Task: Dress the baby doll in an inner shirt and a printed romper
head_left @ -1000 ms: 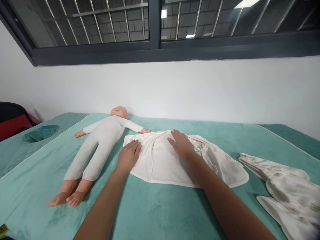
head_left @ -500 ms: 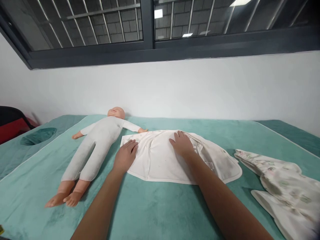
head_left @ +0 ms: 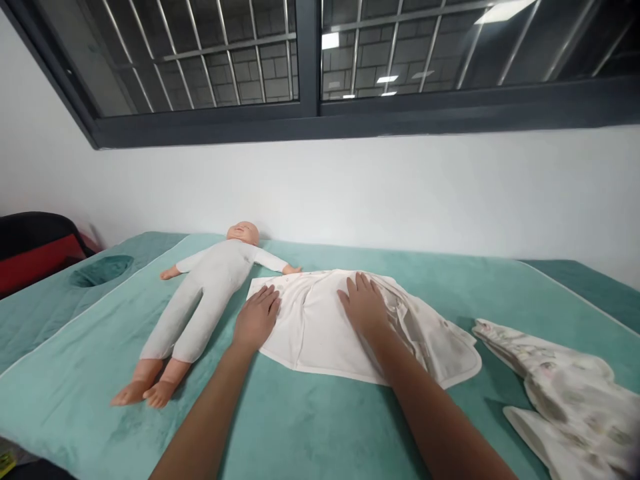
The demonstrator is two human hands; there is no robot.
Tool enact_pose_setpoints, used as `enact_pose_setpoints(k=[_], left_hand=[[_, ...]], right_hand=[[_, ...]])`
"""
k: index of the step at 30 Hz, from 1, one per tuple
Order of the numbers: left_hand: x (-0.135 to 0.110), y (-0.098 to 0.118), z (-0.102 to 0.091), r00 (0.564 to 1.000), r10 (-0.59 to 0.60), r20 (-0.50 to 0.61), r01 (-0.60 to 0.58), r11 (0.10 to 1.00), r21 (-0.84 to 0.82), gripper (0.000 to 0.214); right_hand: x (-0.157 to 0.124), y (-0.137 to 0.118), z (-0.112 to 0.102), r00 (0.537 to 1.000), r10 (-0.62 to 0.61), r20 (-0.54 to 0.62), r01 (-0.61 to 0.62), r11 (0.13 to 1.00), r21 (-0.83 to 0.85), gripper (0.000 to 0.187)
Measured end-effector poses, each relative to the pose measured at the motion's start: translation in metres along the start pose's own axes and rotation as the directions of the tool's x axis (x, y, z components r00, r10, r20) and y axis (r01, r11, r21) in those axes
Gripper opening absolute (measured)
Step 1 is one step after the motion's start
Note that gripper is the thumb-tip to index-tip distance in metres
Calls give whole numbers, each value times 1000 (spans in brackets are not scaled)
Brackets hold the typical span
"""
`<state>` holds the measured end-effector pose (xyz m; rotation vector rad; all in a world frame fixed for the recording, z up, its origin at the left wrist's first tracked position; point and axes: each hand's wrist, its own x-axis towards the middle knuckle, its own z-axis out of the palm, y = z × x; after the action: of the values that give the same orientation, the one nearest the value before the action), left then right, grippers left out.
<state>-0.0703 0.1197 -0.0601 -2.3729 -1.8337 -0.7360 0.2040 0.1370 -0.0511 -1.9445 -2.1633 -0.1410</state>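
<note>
A white baby garment with snap fasteners lies spread on the green sheet. My left hand rests flat on its left edge, fingers stretched out. Toward the middle of the cloth, my right hand also lies flat, fingers a little apart; folds bunch up beside it on the right. A baby doll in white clothing lies on its back to the left, its one hand close to the garment's upper left corner. Off to the right sits a second, patterned white garment, crumpled and partly out of view.
The bed meets a white wall below a dark-framed window with metal bars outside. A round hole is in the bed's left end, near a red and black object. Something yellow shows at the lower left corner.
The view has tilted and shifted slightly, so the scene sits lower and the left-side things farther right. Both hands stay flat on the garment, with more folds beside the right hand.
</note>
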Motion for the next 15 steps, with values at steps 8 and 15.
enact_pose_setpoints(k=[8,15], left_hand=[[1,15,-6,998,-62,34,63,997,-34,39],[20,-35,-89,960,-140,-241,124,989,-81,44]], right_hand=[[-7,-3,-5,990,-38,133,36,999,20,66],[34,-56,-21,1000,22,-1,-20,928,373,53]])
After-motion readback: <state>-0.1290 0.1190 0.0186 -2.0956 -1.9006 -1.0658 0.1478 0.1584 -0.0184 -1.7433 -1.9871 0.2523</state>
